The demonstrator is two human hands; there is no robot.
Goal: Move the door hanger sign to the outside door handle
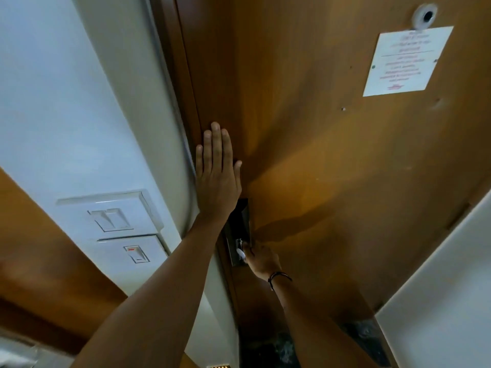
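Note:
A brown wooden door fills the view, seen from the room side. My left hand lies flat on it with fingers straight, next to the door's left edge. Below it sits a dark lock plate. My right hand, with a dark band at the wrist, is closed around the silver inside handle at the bottom of that plate. No door hanger sign shows anywhere in the view. The outside handle is hidden behind the door.
A white notice sheet is fixed to the door under a peephole. White wall switches sit left of the door frame. A white wall closes in at the lower right.

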